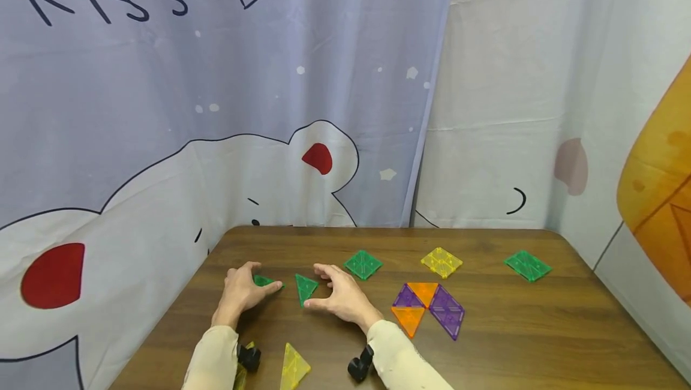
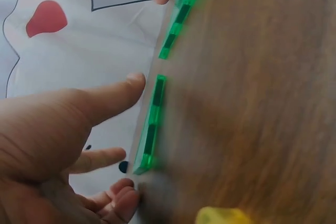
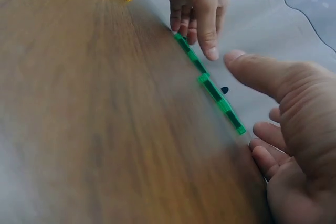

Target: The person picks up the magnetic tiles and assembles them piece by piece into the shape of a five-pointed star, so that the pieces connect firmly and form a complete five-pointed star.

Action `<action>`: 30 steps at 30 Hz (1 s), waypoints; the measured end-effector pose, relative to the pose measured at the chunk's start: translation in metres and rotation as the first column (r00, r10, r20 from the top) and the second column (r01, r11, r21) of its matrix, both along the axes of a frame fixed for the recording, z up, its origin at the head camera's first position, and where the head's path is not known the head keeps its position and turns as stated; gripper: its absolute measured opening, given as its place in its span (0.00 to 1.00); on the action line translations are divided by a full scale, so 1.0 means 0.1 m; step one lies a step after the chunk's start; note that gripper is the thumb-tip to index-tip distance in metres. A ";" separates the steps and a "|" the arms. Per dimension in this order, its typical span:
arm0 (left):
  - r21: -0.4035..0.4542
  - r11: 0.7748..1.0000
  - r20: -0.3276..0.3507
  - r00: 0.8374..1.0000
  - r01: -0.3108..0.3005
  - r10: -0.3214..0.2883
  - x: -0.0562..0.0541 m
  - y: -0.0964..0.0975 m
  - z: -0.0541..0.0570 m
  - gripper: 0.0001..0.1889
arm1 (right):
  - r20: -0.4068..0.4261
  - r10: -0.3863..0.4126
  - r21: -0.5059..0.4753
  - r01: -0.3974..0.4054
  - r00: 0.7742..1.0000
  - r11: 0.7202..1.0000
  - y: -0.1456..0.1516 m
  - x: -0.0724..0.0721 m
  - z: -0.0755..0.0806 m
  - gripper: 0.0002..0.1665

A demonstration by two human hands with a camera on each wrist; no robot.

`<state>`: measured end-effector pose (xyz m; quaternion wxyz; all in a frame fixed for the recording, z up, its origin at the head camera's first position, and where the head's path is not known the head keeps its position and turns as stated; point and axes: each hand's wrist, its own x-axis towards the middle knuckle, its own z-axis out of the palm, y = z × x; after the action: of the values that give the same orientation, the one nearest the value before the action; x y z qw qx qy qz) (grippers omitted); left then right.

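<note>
the left grip (image 1: 241,291) is spread, with a green triangle (image 1: 263,281) between its thumb and fingers on the wooden surface (image 1: 513,330). the right grip (image 1: 344,299) is spread too, a second green triangle (image 1: 306,288) just to its left; whether either touches its piece i cannot tell. a green diamond (image 1: 363,264) lies beyond the right grip, purple (image 1: 447,312) and orange tiles (image 1: 408,320) to its right.
</note>
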<state>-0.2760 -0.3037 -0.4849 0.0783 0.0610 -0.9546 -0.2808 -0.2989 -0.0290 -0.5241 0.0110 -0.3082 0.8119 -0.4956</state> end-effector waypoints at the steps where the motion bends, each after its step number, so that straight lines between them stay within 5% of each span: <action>1: 0.000 1.000 0.007 1.000 -0.006 0.006 0.00 0.00 0.00 0.44 | -0.017 0.004 0.014 -0.004 1.000 1.000 0.00 0.00 -0.01 0.51; 9: -0.009 1.000 -0.007 1.000 0.002 -0.002 0.01 0.00 -0.04 0.34 | -0.127 -0.016 0.157 0.036 0.992 0.987 -0.07 0.01 -0.02 0.38; 19: 0.064 0.991 0.013 0.993 0.117 -0.118 -0.03 0.05 -0.03 0.30 | -0.169 -0.093 0.176 0.123 0.981 0.977 -0.16 0.04 -0.02 0.32; 26: 0.095 0.962 0.004 0.966 0.256 -0.258 -0.06 0.14 -0.06 0.31 | -0.165 -0.106 0.171 0.134 0.981 0.976 -0.19 0.04 -0.05 0.34; 30: 0.101 0.954 -0.003 0.959 0.283 -0.285 -0.07 0.18 -0.06 0.31 | -0.178 -0.114 0.172 0.145 0.977 0.974 -0.19 0.03 -0.05 0.35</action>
<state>-0.2826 -0.2857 -0.4904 0.0283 -0.0713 -0.9385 -0.3366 -0.2957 -0.0485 -0.5288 -0.0611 -0.2928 0.8706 -0.3906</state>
